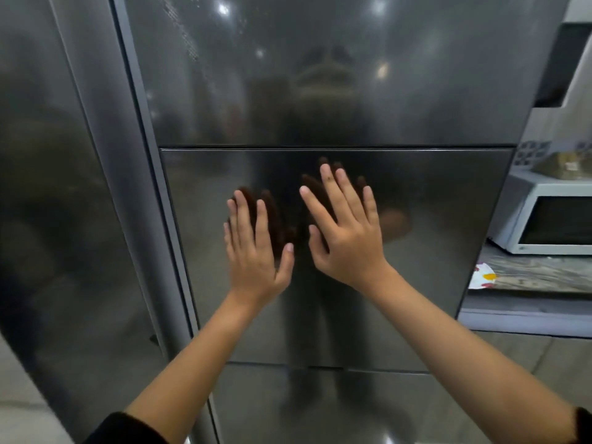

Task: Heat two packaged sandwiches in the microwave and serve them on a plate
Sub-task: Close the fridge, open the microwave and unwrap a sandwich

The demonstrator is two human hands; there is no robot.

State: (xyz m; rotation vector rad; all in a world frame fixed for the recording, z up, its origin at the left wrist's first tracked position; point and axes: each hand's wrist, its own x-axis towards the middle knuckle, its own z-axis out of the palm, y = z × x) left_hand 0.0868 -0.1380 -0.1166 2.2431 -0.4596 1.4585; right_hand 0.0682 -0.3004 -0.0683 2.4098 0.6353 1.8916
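A tall dark steel fridge fills the view, and its middle drawer front [432,225] is closed. My left hand [256,245] and my right hand [346,229] lie side by side against that drawer front, fingers straight and spread, holding nothing. A white microwave [544,216] with its door closed stands on the counter at the right edge. A white plate [482,277] with red and yellow marks peeks out beside the fridge in front of the microwave. No sandwiches are in view.
The fridge's upper door [320,75] and a second steel door [64,187] to the left are closed. A patterned counter [544,274] runs right of the fridge. Something in a clear bag [567,165] lies on top of the microwave. Grey floor tiles show below.
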